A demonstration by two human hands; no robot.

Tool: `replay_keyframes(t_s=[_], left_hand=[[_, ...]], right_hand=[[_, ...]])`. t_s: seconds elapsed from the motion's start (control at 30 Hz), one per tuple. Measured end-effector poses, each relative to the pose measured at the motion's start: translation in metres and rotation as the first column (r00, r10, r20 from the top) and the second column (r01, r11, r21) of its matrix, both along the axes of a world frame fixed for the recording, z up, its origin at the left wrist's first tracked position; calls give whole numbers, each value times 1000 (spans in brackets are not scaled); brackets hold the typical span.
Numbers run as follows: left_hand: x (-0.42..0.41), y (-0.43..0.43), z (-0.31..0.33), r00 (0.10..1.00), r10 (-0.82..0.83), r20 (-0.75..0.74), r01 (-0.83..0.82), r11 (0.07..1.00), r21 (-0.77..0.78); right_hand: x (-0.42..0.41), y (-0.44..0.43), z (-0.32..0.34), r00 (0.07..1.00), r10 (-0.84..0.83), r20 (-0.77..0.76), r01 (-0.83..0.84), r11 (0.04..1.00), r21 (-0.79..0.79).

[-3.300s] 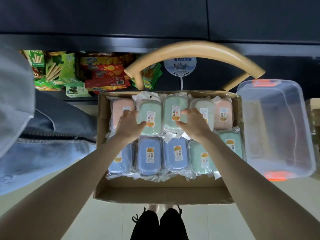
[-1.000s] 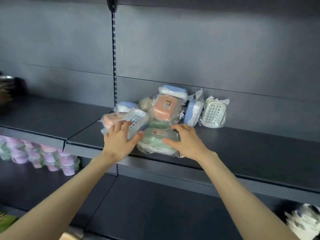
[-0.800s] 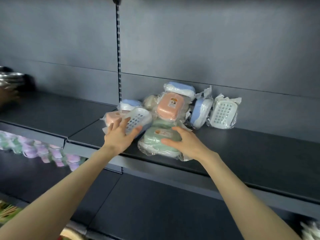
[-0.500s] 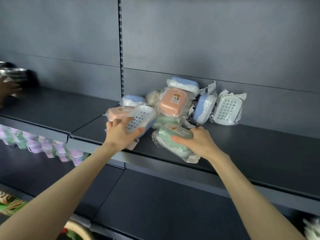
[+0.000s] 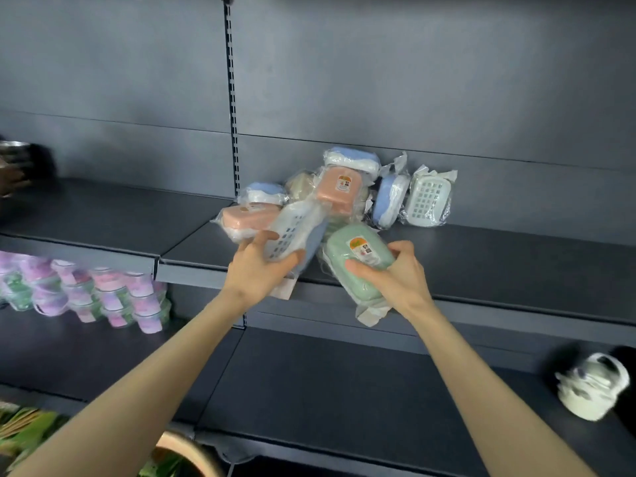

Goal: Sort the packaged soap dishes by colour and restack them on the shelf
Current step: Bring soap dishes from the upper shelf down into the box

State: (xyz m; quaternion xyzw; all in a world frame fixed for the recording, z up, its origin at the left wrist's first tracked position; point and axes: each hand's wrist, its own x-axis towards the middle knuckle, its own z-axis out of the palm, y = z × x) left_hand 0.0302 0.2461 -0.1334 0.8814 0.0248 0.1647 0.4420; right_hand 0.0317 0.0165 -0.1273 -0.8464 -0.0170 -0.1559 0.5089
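Soap dishes, packaged. Green dish [image 5: 358, 258] is gripped by the right hand [image 5: 399, 284], fingers [image 5: 402, 251] curled round it, tilted over the shelf [image 5: 516, 270] front edge. Blue dish [image 5: 299, 235] is clasped likewise by the left hand [image 5: 256, 273]. Judged light, rigid-shelled and slippery in film wrap; best held across the short sides. Mixed pile [image 5: 339, 191] is heaped against the back panel. Open shelf room is noted right of the pile; the near lip is unguarded.

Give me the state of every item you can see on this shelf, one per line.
Left hand, grips slotted blue dish, underside up.
Right hand, grips green dish, tilted.
Low pink dish, flat on shelf.
White dish, standing on edge.
Top blue dish, lying flat, stacked highest.
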Motion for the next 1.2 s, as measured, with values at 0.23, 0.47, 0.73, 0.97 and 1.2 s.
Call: replay_keyframes(t_s=[0.23,0.47,0.73,0.97,1.2], left_hand=[[-88,-8,-7,914,-391,107,392,785,-479],[-171,-15,-30,837,-532,128,474,589,-655],[-277,-7,-67,939,-299,168,324,614,-720],[-339,70,-78,977,-145,154,211,743,-636],[-379,200,-97,983,-137,120,182,772,-609]], right_hand=[[-80,10,-17,984,-111,142,45,914,404],[-162,32,-41,988,17,156,-100,833,544],[-248,59,-83,981,185,63,-192,846,498],[-300,126,-93,971,234,57,-238,894,379],[-328,226,-116,971,237,23,-231,915,330]])
